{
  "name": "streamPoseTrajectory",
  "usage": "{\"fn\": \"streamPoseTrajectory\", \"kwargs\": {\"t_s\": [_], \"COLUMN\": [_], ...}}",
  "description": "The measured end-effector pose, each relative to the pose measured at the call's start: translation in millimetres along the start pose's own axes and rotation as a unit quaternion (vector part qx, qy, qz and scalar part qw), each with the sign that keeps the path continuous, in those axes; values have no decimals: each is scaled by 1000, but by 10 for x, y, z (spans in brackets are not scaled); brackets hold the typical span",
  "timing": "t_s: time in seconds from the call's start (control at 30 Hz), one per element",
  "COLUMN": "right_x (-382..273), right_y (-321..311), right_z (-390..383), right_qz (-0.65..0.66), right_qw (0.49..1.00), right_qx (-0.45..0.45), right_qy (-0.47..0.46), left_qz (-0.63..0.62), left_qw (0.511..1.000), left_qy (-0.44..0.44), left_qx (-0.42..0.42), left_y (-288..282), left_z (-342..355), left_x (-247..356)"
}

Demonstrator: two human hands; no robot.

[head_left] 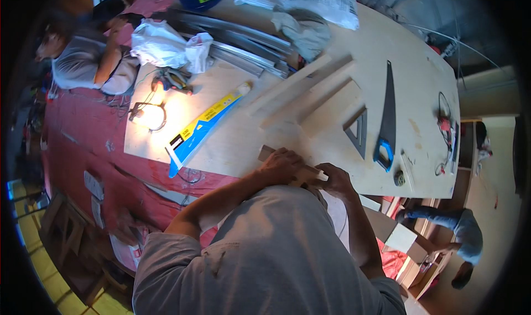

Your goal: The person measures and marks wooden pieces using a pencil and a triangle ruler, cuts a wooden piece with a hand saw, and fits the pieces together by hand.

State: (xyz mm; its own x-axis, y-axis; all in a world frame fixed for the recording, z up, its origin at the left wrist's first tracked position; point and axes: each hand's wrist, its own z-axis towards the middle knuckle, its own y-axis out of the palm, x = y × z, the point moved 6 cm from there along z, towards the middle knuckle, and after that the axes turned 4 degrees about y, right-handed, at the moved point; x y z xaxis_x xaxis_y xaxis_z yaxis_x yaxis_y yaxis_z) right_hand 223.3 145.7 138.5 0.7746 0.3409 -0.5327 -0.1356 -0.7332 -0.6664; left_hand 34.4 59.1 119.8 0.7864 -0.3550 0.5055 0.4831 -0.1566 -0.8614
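Note:
I hold a short wooden piece low over the near edge of the pale board table. My left hand is closed over the piece from the left; my right hand grips its right end, where a pale end shows. Beyond them lie pale wooden strips, a triangular square and a handsaw with a blue handle. To the left lies a yellow and blue sleeve.
A bright lamp, tools, metal channels and bags lie further back. A small round object and a cable tool are at right. One co-worker is at upper left, another at lower right.

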Motion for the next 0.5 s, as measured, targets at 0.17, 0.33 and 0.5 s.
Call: {"fn": "streamPoseTrajectory", "kwargs": {"t_s": [0.17, 0.33, 0.5], "right_x": [477, -21, 120], "right_y": [1, -691, -562], "right_z": [31, -287, -431], "right_qz": [154, 560, 530], "right_qw": [988, 821, 844], "right_qx": [26, 106, 44], "right_qy": [-2, 39, 75], "left_qz": [-4, -43, -22], "left_qw": [997, 994, 991], "left_qy": [32, 19, 63], "left_qx": [65, 103, 120], "left_y": [-166, -625, -880], "left_z": [-112, -105, -79], "left_x": [22, 41, 156]}}
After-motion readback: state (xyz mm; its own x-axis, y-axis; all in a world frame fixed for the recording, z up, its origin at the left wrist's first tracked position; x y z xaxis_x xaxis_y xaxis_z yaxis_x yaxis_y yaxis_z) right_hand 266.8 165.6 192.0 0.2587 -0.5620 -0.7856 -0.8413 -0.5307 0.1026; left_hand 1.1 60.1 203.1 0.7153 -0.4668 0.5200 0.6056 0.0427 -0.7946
